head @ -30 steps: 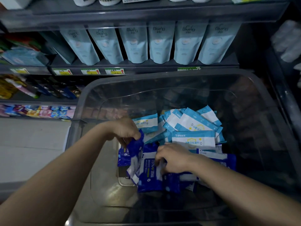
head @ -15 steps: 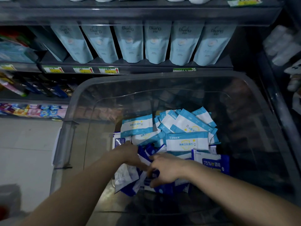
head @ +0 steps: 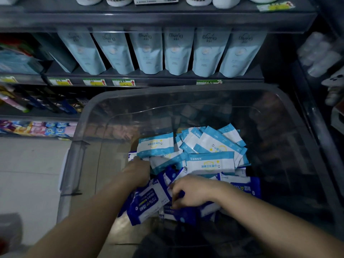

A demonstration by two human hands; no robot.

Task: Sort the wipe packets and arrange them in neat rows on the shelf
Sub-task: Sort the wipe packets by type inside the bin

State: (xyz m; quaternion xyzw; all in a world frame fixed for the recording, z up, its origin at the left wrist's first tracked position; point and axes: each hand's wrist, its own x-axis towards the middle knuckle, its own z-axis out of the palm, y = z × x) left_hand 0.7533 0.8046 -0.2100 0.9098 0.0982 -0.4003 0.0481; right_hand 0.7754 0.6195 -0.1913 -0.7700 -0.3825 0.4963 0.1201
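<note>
Left hand (head: 136, 171) has shifted: half a second back it sat knuckle to knuckle with the right hand (head: 191, 190) down in the dark blue and white wipe packets (head: 147, 203), and now it has pushed further out, fingertips up at the near edge of the light blue and white wipe packets (head: 210, 162), with a clear gap between the two hands. A second ago that left hand was lifting a dark blue packet off the pile. Now its fingers are buried in the heap, so I can't tell whether it holds anything. The right hand has barely moved, with fingers curled down and thumb in, pinching dark blue packets just under its palm. Everything is still inside the clear plastic bin (head: 167, 91), none of it on the dark grey shelf (head: 167, 80) beyond both hands. Between the wrists a dark blue packet has turned face up since the last look, and it reads "75%" in white with Chinese characters beside it. A second one with the same "75%" lies just past the right wrist. The light blue packets ahead of the fingers carry Chinese print upside down from here, too soft to read. Far beyond the hands, pale blue stand-up pouches (head: 178, 51) stand in a row, each printed "Giving". Below them are yellow price tags (head: 123, 82) with red arrows, their figures unreadable.
</note>
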